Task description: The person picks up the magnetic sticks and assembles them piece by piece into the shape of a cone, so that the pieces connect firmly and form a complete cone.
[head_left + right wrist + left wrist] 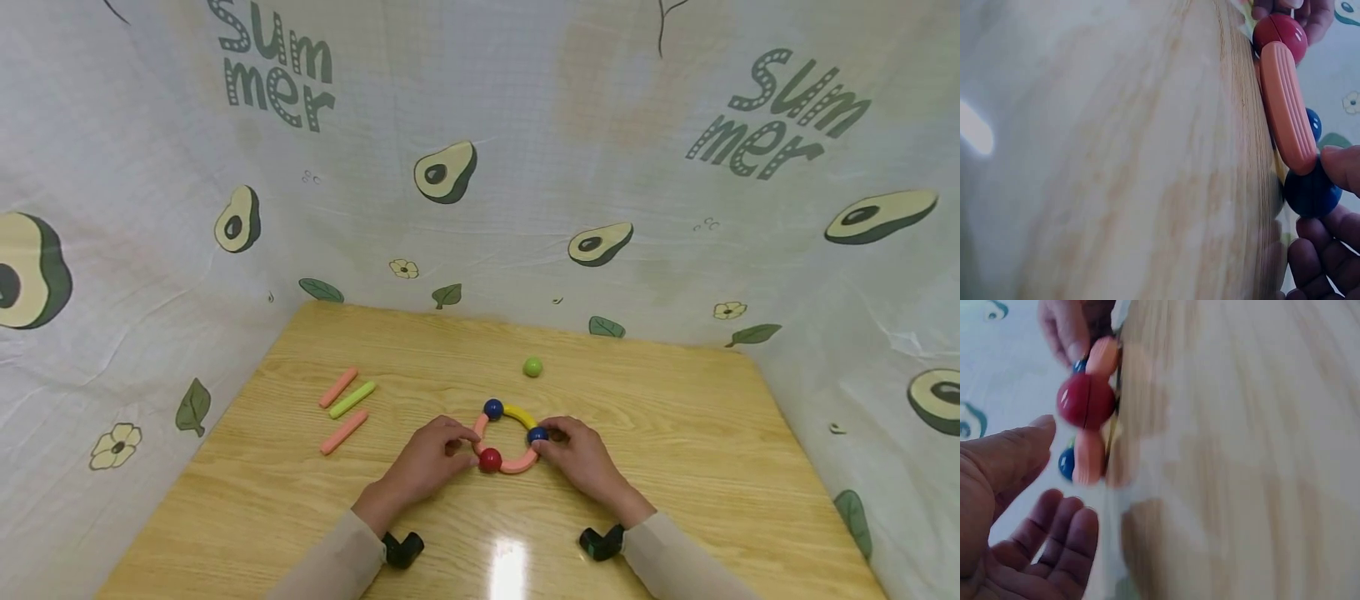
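Ring of smooth toy pcs on the table, pale wood, streaky grain, glossy: lies btwn the hands, approx ctr of head view, a bit twd 6 o'clock. Round the ring: dk blue ball at 11 o'clock, yellow arc at 1, second blue ball at 3, salmon arc at 5 w/ lengthwise ribs and rounded ends, red ball btwn 7 & 8, shiny w/ a thin seam, other salmon arc at 9. R hand, at 3–4 o'clock of ring, pinches the second blue ball btwn thumb & fingers. L hand, at 8–9 o'clock, has fingers relaxed and apart, gripping nothing; thumb just beside red ball, small gap in L wrist view. Green ball, small, round, alone near 1 o'clock off the ring. Out twd 9–10 o'clock, three straight rods w/ blunt ends, slanting alike: upper salmon rod, lime rod, lower salmon rod. Wrinkled whitish cloth w/ avocado, leaf & flower prints stands behind at 12. Beige sleeves, matte.
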{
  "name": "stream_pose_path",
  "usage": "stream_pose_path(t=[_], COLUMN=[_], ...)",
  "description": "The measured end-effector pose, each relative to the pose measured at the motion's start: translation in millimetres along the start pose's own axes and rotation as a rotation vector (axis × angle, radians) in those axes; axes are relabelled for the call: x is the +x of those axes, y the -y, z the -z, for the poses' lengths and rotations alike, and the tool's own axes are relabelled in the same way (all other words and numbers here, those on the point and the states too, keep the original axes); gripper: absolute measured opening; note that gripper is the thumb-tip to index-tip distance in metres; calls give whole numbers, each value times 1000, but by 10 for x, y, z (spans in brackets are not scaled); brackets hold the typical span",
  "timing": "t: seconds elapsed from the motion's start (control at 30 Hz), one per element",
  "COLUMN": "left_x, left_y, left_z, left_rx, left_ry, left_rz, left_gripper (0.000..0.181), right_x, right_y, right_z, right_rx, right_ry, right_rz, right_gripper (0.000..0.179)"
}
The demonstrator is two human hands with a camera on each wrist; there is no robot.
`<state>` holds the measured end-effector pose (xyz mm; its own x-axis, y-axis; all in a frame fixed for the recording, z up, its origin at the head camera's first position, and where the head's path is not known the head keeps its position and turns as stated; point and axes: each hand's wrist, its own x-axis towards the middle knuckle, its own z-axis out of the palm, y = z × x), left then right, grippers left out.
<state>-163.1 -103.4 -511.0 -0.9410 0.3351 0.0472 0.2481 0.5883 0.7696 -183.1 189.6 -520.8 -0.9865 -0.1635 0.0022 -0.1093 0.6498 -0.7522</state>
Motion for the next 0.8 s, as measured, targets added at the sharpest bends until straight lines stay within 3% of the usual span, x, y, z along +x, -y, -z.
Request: stream_pose_path(t=[0.23,0.5,0.63,0.8], left_x=[-219,-582,-735,-811], left_y=[206,653,833,953], left_z=[443,1058,1219,1277], left_rx=[-57,-17,11,-32], left_ry=[-184,-352,-358,-312], left_rz=[68,132,217,294], left_gripper=[22,31,36,48], right_x=[0,-9,-8,4], right_y=[30,31,18,-2], right_z=[3,8,7,1], right_rx=[3,0,-1,6], right_ry=[2,5,8,14], right_rz=[-4,-11,-12,-4], right_gripper=[30,29,29,29])
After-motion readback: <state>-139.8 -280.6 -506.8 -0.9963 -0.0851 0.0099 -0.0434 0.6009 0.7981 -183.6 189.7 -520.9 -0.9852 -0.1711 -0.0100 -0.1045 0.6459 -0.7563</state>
